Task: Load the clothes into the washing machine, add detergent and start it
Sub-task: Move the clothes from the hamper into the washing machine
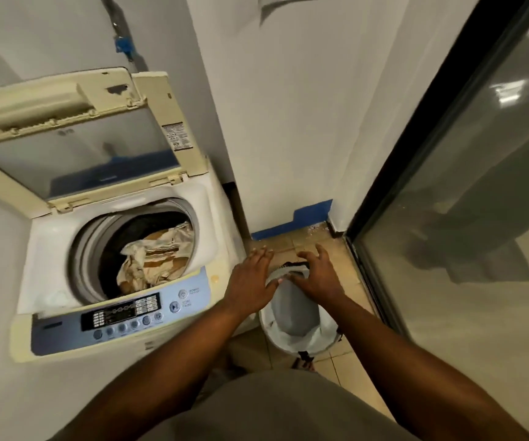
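Grey fabric [295, 313] fills the laundry basket [330, 337]; our left hand [250, 278] and right hand [315, 275] hover over it, fingers splayed, grasping nothing.

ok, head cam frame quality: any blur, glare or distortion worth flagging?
Head view: motion blur softens the left hand, right hand and control panel labels. Head view: the glass door shows bright reflected streaks and a murky reflection. Head view: wide-angle distortion leans the door frame; the drum is dark around the clothes.
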